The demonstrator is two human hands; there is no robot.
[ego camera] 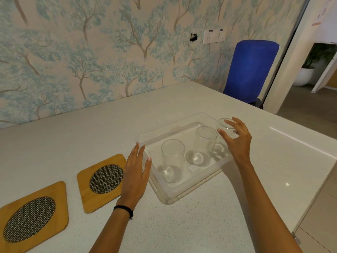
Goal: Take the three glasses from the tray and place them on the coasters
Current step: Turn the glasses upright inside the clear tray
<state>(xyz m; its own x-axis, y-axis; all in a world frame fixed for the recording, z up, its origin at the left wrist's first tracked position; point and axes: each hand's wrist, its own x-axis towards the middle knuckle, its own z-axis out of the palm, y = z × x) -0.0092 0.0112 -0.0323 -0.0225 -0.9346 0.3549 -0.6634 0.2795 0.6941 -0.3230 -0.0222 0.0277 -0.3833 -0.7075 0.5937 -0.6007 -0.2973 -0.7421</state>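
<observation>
A clear plastic tray lies on the white counter and holds three clear glasses, all upright. The nearest glass stands at the tray's left front, the middle glass behind it, the far glass at the right back. My right hand curls around the far glass with fingers spread, close to it; contact is unclear. My left hand rests flat and open against the tray's left rim. Two wooden coasters with metal mesh centres lie to the left, the nearer coaster and the farther coaster.
The counter ends at an edge on the right, with a drop to the floor. A blue chair stands behind the far corner. A wall with tree-pattern paper runs along the back.
</observation>
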